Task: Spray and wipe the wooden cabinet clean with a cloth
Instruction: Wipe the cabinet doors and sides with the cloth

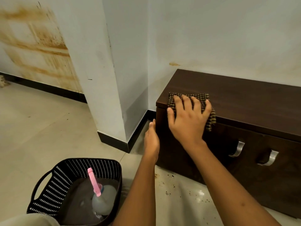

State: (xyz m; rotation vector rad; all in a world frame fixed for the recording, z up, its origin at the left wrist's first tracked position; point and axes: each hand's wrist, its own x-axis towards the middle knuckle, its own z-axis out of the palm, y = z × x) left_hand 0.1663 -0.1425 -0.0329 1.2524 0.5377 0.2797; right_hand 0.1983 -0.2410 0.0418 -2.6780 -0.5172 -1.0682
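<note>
A low dark wooden cabinet [241, 101] stands against the white wall on the right. A dark checked cloth [200, 99] lies over the cabinet's front left top edge. My right hand [187, 118] presses flat on the cloth with fingers spread. My left hand [151, 141] rests flat against the cabinet's left side, fingers straight, holding nothing. A clear spray bottle [104, 199] with a pink trigger lies tilted in a black perforated basket [53, 175] on the floor at the lower left.
Two curved metal handles [237, 149] sit on the cabinet front. A white pillar [104, 95] with a black skirting stands just left of the cabinet. Dark crumbs dot the tiled floor [179, 190] before the cabinet. The left wall carries brown stains.
</note>
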